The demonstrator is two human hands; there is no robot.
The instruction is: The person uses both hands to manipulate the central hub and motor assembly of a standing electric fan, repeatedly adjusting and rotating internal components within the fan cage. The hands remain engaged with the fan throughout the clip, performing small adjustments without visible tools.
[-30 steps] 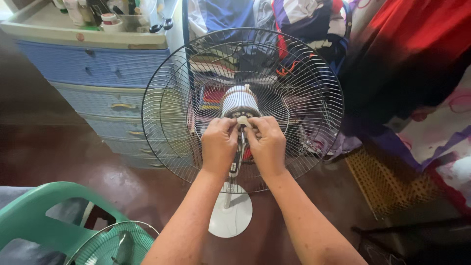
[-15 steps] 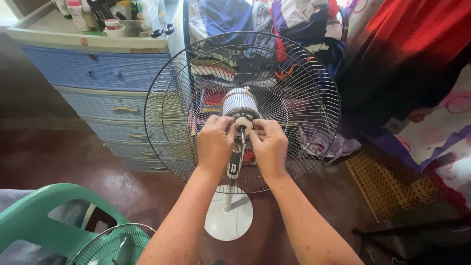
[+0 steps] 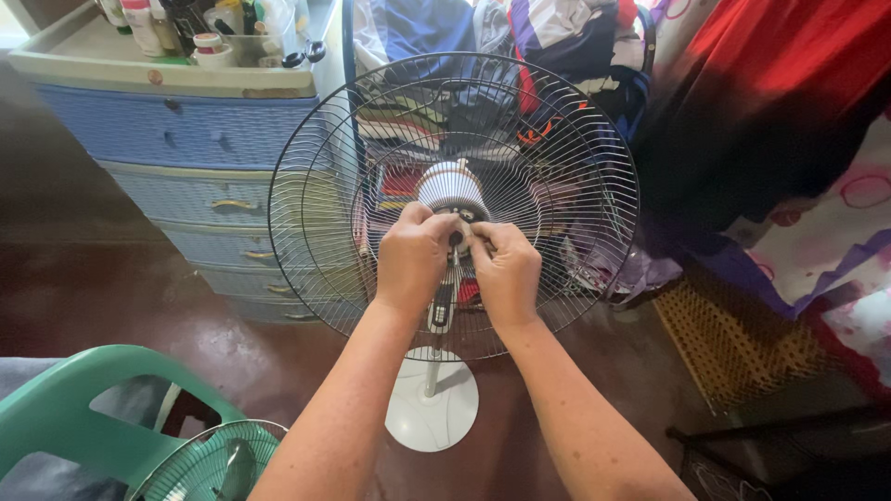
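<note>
Both hands' grip unchanged on fan hub [image 3: 452, 190], left hand [image 3: 413, 260], right hand [image 3: 506, 271]

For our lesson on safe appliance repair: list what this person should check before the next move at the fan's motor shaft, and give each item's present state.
1. Both hands at the shaft: left hand and right hand meet below the motor: ok.
2. Blade off: none shows inside the rear grille: ok.
3. Front grille out of the way: it lies low left by the green chair: ok.
4. Fan upright on its base: ok.
5. Fan unplugged: no plug in view: cannot tell.
6. Small part between the fingers: hidden: cannot tell.
</note>
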